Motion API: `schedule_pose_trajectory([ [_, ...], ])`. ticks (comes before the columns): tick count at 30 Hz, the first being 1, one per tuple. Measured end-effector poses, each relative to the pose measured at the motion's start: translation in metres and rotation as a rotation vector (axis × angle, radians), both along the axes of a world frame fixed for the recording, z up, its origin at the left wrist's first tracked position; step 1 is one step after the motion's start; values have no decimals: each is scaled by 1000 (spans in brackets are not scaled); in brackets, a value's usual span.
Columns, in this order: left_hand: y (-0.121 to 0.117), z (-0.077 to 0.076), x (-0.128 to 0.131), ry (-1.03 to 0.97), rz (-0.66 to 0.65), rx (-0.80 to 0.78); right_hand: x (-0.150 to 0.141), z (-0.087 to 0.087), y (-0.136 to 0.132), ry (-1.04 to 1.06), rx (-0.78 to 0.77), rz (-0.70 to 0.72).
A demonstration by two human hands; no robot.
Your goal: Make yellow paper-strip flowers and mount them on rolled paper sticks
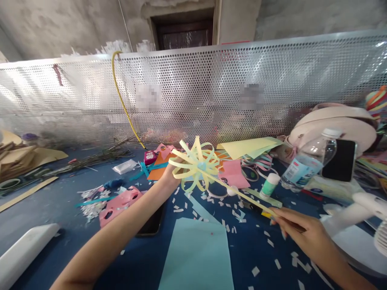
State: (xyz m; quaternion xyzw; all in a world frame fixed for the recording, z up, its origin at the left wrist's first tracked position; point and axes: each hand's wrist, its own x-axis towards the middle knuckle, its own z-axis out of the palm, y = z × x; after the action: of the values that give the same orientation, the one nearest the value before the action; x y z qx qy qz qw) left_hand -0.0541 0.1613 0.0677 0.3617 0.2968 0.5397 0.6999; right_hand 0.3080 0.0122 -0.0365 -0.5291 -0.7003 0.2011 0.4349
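Right hand, four o'clock: pinching yellow strip | Left hand, nine o'clock: at paper flower, finger state indeterminate | Step: apparently steadying; shifting calls for gentleness

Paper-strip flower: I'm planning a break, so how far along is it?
The looped yellow petals and pale-blue centre look done. In hand: the right hand pinches a long yellow strip; the left hand is partly behind the petals. What's left is unclear: that strip runs straight, so it may be a finished stem or need looping.
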Motion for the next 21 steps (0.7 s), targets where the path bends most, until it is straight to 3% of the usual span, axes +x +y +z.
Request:
schedule_pose_trajectory([
  [14, -6, -7, 17, 12, -257, -126, 5, -3, 3, -9, -8, -94],
  [21, -9, -2, 12, 21, -271, -180, 9, -6, 5, -16, -52, -97],
])
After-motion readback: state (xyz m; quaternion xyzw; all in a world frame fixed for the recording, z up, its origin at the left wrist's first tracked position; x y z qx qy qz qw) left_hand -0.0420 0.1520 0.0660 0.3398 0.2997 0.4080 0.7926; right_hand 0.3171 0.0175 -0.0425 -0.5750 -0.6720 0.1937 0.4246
